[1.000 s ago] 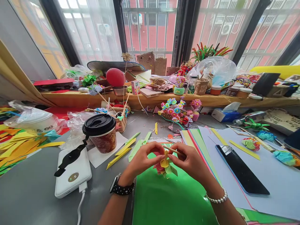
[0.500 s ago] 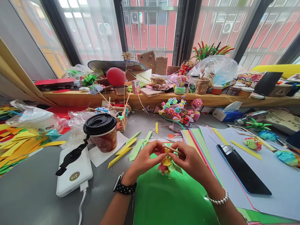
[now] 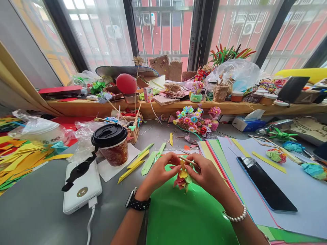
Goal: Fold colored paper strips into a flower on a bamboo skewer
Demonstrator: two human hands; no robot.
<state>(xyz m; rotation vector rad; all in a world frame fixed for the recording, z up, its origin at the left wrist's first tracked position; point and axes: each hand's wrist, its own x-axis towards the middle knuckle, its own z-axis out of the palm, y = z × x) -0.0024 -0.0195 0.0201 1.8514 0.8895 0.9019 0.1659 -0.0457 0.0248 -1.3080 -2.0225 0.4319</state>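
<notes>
Above a glossy green mat (image 3: 189,217), a folded-paper flower (image 3: 182,179) in pink, yellow and pale green is held between both hands. My left hand (image 3: 162,173) pinches its left side, thumb and fingertips together. Closed around a thin wooden stick (image 3: 188,160), my right hand (image 3: 208,173) also presses its thumb to the flower's yellow and green petals. The stick's left tip reaches my left fingertips, and its other end passes under my right palm. My fingers hide the top of the flower.
Left stand a lidded coffee cup (image 3: 110,144) and a white power bank (image 3: 81,187) with a cable. Folded paper strips (image 3: 131,170) lie beside the mat. To the right, a phone (image 3: 265,183) rests on stacked paper sheets (image 3: 301,211). Crafts crowd the window ledge (image 3: 163,108).
The flower has turned and tilted slightly between my fingers, showing more pink and less green. The stick has shifted a little. Both hands keep nearly the same place.
</notes>
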